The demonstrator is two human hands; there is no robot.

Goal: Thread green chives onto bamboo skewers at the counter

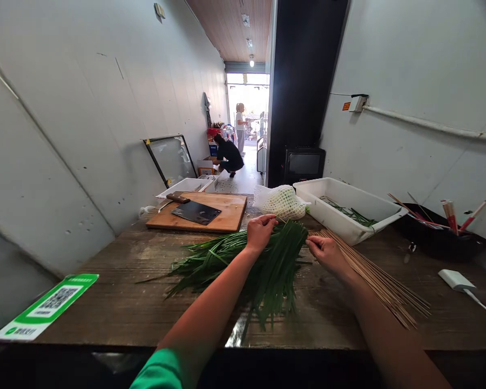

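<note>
A pile of long green chive leaves (267, 259) lies across the middle of a dark wooden table (125, 302). My left hand (260, 231) rests on the far end of the pile, fingers curled and pinching some leaves. My right hand (327, 253) sits just right of the pile, fingers closed at the near end of a bundle of thin bamboo skewers (376, 281) that fans out toward the right front. What the right fingers hold is hard to make out.
A wooden cutting board (222, 213) with a cleaver (196, 212) lies at the back left. A white mesh bag (281, 201), a white tub (340, 208) with greens and a dark bowl (441, 237) of chopsticks stand behind. A green QR sign (48, 305) lies front left. Two people are down the corridor.
</note>
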